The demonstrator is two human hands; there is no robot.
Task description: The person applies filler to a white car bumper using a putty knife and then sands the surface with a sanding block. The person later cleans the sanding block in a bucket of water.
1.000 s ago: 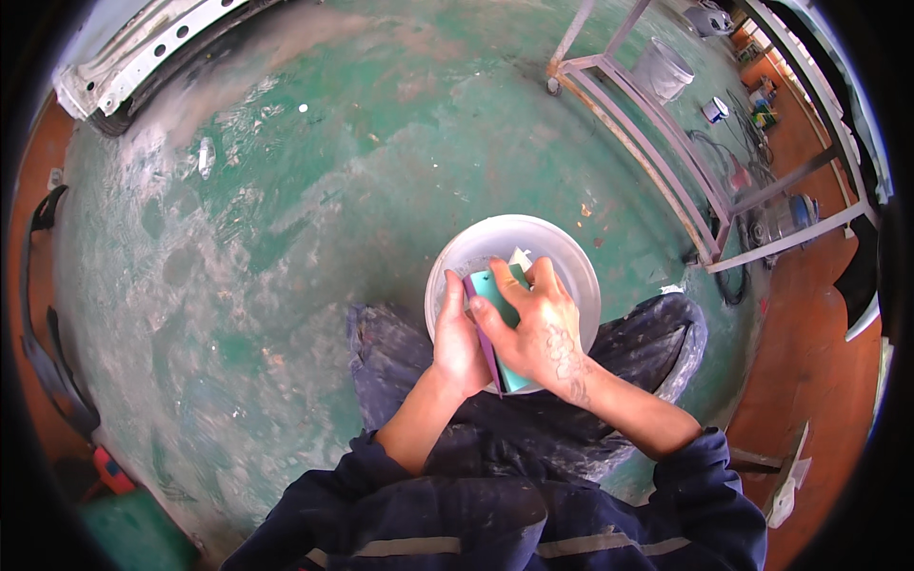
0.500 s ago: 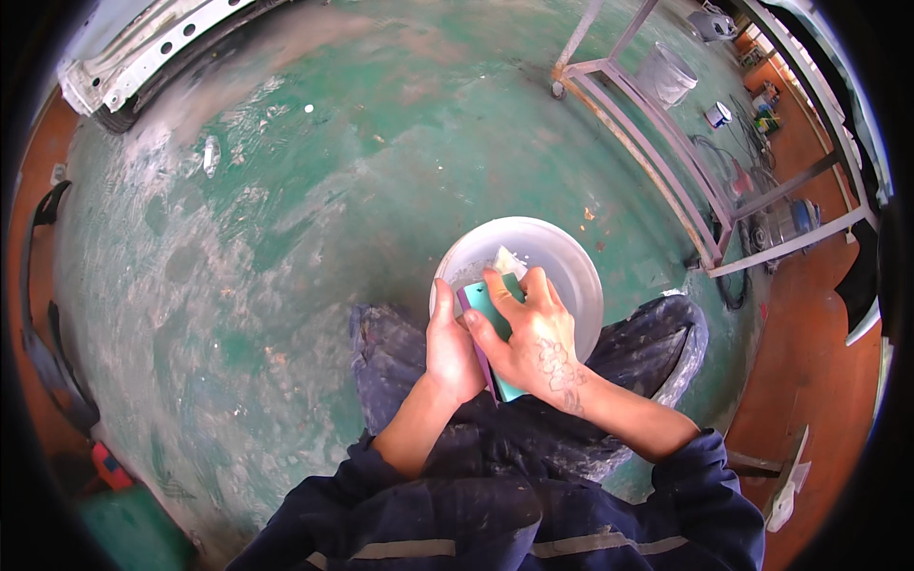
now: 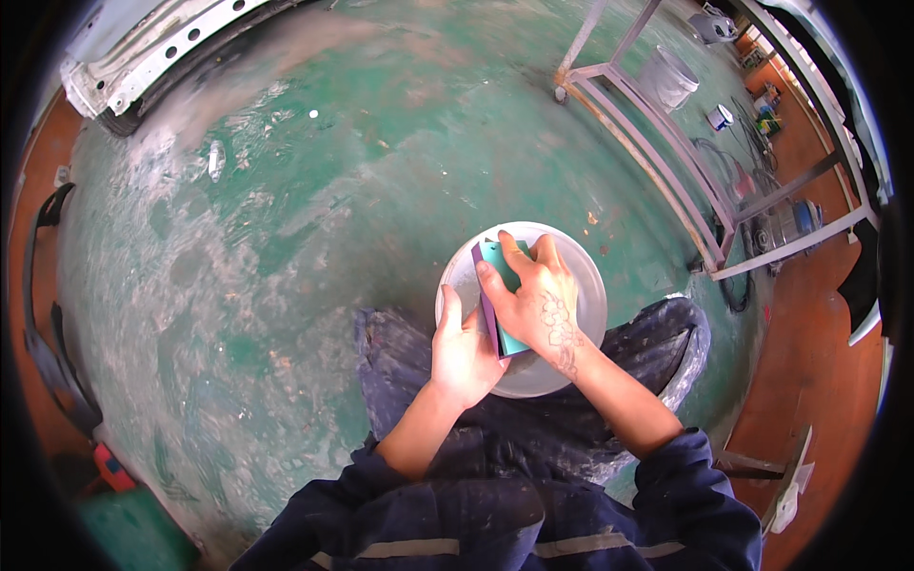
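My right hand point(image 3: 538, 303) grips a long teal sanding block point(image 3: 510, 344) with a purple layer along its side, its fingers curled over the top. Below and to the left, my left hand point(image 3: 461, 360) lies palm up with the thumb stretched away. The left fingers run beneath the block and are hidden there, so whatever lies between hand and block cannot be seen. Both hands are over a round white bucket point(image 3: 592, 285) standing between my knees, with the block tilted across its opening.
A wheeled metal frame stand point(image 3: 657, 162) is at the far right, with a grey bucket point(image 3: 669, 79) and a small paint can point(image 3: 720, 117) beyond it. White car bodywork point(image 3: 157, 71) shows at the upper left. A black curved trim piece point(image 3: 43, 314) leans along the left side.
My right hand has slid the block forward, away from me, over the left hand. A pale piece that showed beyond the block is now out of sight. The left thumb has spread farther from the block.
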